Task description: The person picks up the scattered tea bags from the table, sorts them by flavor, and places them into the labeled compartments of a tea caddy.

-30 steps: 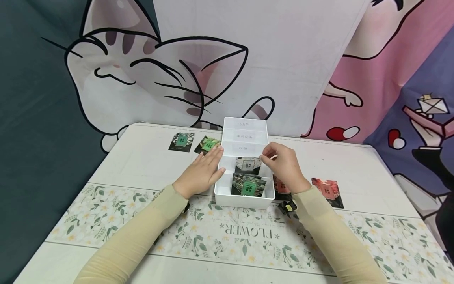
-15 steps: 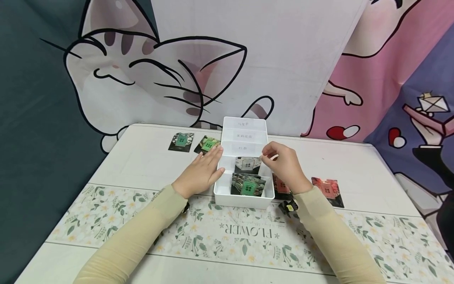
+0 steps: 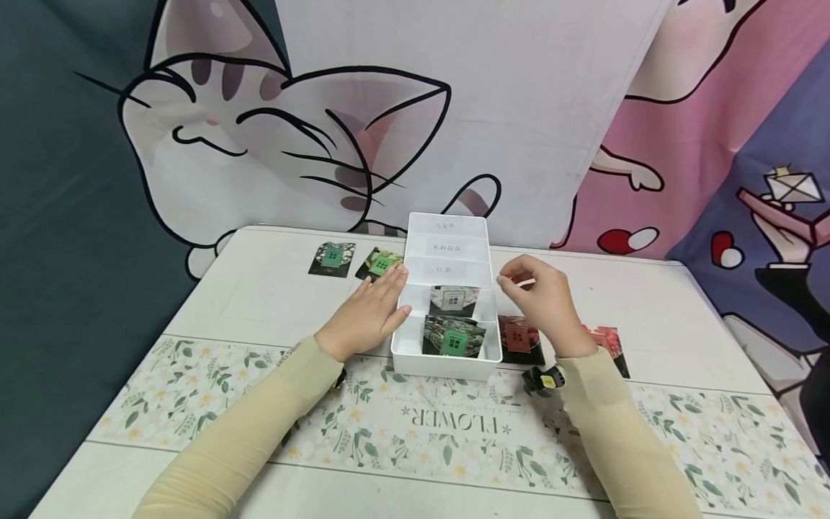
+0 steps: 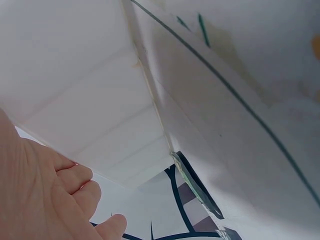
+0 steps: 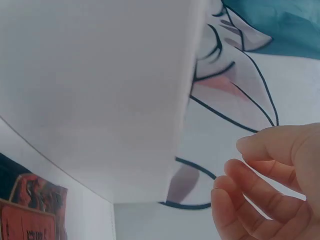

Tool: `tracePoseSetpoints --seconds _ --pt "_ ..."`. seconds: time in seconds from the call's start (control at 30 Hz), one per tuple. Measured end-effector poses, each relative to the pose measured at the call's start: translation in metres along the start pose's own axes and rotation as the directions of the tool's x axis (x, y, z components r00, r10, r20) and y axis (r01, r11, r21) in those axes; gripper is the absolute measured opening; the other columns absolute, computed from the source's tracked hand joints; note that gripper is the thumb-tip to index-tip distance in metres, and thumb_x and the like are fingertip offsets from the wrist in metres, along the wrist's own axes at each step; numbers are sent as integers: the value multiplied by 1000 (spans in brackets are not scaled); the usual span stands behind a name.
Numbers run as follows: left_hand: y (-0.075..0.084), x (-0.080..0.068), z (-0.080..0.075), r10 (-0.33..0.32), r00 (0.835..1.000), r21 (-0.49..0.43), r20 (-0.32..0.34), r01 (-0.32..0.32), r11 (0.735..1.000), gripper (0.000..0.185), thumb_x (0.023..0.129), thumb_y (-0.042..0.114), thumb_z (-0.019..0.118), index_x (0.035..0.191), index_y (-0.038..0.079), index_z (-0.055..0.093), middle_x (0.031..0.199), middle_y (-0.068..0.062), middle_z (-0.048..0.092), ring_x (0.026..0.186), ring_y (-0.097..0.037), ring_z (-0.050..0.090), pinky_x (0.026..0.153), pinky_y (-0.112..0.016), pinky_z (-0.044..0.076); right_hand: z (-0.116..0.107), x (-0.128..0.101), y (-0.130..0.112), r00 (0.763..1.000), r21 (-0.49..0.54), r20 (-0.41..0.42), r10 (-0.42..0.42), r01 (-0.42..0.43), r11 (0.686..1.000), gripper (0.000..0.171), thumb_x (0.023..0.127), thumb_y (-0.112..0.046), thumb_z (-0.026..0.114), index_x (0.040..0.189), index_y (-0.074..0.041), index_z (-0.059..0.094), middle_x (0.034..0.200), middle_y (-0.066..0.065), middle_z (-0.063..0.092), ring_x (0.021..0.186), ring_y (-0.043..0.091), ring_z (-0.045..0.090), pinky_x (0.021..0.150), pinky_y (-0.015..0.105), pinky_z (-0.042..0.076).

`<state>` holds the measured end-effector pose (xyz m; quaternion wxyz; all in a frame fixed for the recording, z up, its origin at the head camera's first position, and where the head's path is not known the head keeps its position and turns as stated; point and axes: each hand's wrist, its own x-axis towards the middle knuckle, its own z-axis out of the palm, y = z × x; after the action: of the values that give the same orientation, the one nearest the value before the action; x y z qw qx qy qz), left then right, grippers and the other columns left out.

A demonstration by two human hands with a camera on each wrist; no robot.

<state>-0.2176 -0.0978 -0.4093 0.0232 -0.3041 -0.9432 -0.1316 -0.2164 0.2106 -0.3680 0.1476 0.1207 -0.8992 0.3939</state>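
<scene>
Fingers of the right hand [image 3: 543, 299] are hovering empty and loosely bent just beside the white divided box [image 3: 444, 366], whose opposite side the left hand [image 3: 364, 317] is touching with straight fingers, while a white-labelled tea sachet [image 3: 454, 300] is leaning inside, behind green-labelled sachets [image 3: 456, 341].

r fingers [image 3: 522, 265] now off grey-label pkt [image 3: 452, 300], shifted right past box [image 3: 447, 368] edge.
</scene>
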Motion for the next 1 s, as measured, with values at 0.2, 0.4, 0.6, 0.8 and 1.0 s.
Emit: tracePoseSetpoints --seconds 0.2,0.4,0.6,0.8,1.0 --pt "1 0 -1 5 1000 10 -2 -5 1000 69 110 43 32 160 -1 16 167 -16 17 155 -30 14 124 -55 15 -10 -4 11 999 6 -8 52 -52 999 6 96 -9 68 99 -4 70 95 12 71 91 26 66 83 43 55" --pt "1 1 -2 6 1000 28 -2 -6 1000 68 110 42 30 160 -1 16 167 -16 17 155 -30 15 124 -55 13 -19 -5 18 988 -23 60 142 -140 990 15 98 -14 66 107 -3 70 103 17 72 95 32 67 75 40 52" --pt "1 0 -2 0 1000 18 -1 0 1000 67 110 42 30 160 -1 16 167 -16 18 155 -30 15 124 -54 12 -23 -4 30 965 -34 133 228 -225 974 24 98 -13 63 116 3 67 107 20 70 88 29 70 69 27 54" --pt "0 0 -1 3 1000 18 -4 -3 1000 68 110 43 30 160 -1 16 167 -17 17 155 -30 15 124 -55 14 -25 -4 40 942 -39 183 283 -280 959 29 99 -15 62 119 6 64 110 25 67 88 39 71 67 29 56" --pt "0 0 0 5 1000 22 -10 -5 1000 69 110 44 30 160 -1 15 167 -17 18 155 -30 13 123 -57 17 -25 -3 44 879 -89 282 385 -375 923 35 100 -16 61 124 9 60 113 28 64 94 38 70 78 43 62"
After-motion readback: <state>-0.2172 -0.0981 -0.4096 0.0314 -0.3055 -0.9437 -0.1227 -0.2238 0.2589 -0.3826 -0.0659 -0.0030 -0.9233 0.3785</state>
